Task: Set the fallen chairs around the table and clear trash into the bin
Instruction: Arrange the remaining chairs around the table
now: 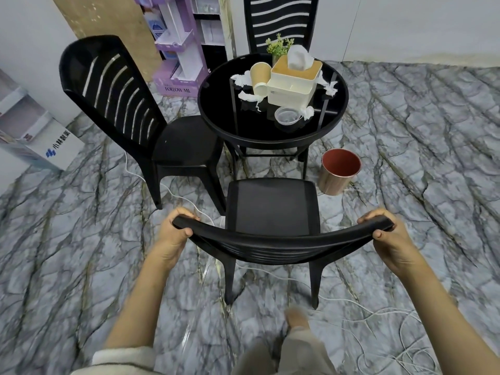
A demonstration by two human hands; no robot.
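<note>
I see both arms stretched forward, the left hand (173, 234) and right hand (387, 236) with fingers (180, 212) clamped round the ends of the top rail of the near chair (270, 204), which stands upright before the round surface (216, 125), the bin (339, 171) at its right. The rail hides part of each grip. A purple stand (177, 77) reads "FOLLOW ME"

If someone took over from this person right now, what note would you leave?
Left hand and right hand each grip an end of the top rail of the near chair; it stands upright, facing the table.
Done: left chair and far chair stand upright at the table.
Left: paper cup, crumpled tissues and plastic bowl lie on the table; the bin stands beside it.
</note>
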